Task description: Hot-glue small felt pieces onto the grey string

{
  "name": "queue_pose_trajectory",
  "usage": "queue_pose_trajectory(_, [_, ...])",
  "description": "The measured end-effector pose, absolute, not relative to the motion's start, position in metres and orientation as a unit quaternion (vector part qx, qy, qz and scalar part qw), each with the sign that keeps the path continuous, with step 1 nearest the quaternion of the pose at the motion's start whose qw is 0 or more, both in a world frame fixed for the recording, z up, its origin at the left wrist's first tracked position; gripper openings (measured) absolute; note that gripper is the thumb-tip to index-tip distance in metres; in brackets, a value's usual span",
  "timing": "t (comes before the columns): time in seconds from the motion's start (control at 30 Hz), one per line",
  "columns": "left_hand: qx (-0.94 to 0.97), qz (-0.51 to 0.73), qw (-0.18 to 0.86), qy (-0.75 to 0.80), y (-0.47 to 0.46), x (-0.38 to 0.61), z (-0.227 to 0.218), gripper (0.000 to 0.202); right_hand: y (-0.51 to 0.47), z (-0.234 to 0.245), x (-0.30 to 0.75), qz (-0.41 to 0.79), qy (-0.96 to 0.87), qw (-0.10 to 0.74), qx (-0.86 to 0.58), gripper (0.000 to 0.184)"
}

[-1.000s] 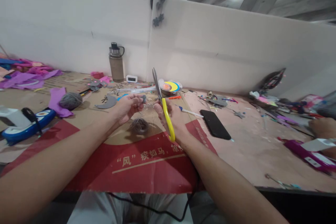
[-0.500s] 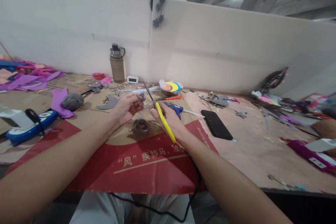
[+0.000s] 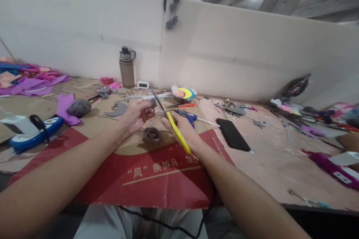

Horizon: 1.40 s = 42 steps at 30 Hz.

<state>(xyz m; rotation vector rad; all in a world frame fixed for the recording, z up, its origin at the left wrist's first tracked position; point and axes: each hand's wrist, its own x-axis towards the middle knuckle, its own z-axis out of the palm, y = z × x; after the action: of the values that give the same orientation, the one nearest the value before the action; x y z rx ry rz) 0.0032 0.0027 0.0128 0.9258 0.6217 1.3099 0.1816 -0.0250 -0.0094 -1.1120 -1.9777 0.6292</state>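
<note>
Between the fingertips of my left hand (image 3: 140, 115) is a small grey piece (image 3: 153, 102), perhaps felt; its exact shape is partly covered by the fingers. My right hand (image 3: 179, 127) is closed around yellow-handled scissors (image 3: 177, 133), whose blades point up and away, close beside the grey piece. A small coil of grey-brown yarn (image 3: 152, 135) lies on the cardboard below both hands. Just beyond my right hand rests a blue glue gun (image 3: 191, 117) with a white glue stick in its back. A grey crescent cutout (image 3: 117, 109) lies left of my left hand.
A black phone (image 3: 233, 134) lies to the right. At the back stand a water bottle (image 3: 127, 69), a small white clock (image 3: 143, 84) and a metal bowl (image 3: 183, 98). A grey yarn ball (image 3: 79, 108) and blue power strip (image 3: 36, 134) are at left. A cable hangs over the front edge.
The whole view has shifted slightly, so everything appears a little further right. Both hands keep nearly the same pose, with the grey piece and scissors still held.
</note>
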Motion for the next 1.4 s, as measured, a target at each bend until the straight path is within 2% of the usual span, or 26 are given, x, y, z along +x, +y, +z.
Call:
queue_pose_trajectory(0.17, [0.428, 0.563, 0.639, 0.303, 0.003, 0.004, 0.010, 0.016, -0.025, -0.011, 0.177, 0.325, -0.686, 0.506, -0.408, 0.026])
queue_pose_trajectory(0.37, [0.518, 0.545, 0.574, 0.325, -0.002, 0.009, 0.005, 0.015, -0.028, -0.008, 0.173, 0.371, -0.593, 0.598, -0.390, 0.042])
queue_pose_trajectory(0.47, [0.540, 0.535, 0.556, 0.335, -0.002, 0.009, 0.004, 0.014, -0.028, -0.009, 0.172, 0.394, -0.587, 0.605, -0.367, 0.048])
queue_pose_trajectory(0.63, [0.605, 0.509, 0.508, 0.341, -0.003, 0.010, 0.001, 0.010, -0.029, -0.010, 0.172, 0.387, -0.596, 0.602, -0.363, 0.047])
queue_pose_trajectory(0.87, [0.612, 0.508, 0.488, 0.360, -0.011, 0.018, -0.001, 0.028, -0.026, -0.016, 0.169, 0.380, -0.627, 0.589, -0.341, 0.039])
queue_pose_trajectory(1.1, [0.632, 0.445, 0.528, 0.352, -0.013, 0.017, -0.002, 0.015, -0.031, -0.011, 0.167, 0.412, -0.587, 0.611, -0.336, 0.041])
queue_pose_trajectory(1.4, [0.595, 0.506, 0.523, 0.340, -0.005, 0.011, -0.001, 0.009, -0.029, -0.016, 0.166, 0.409, -0.583, 0.605, -0.356, 0.039])
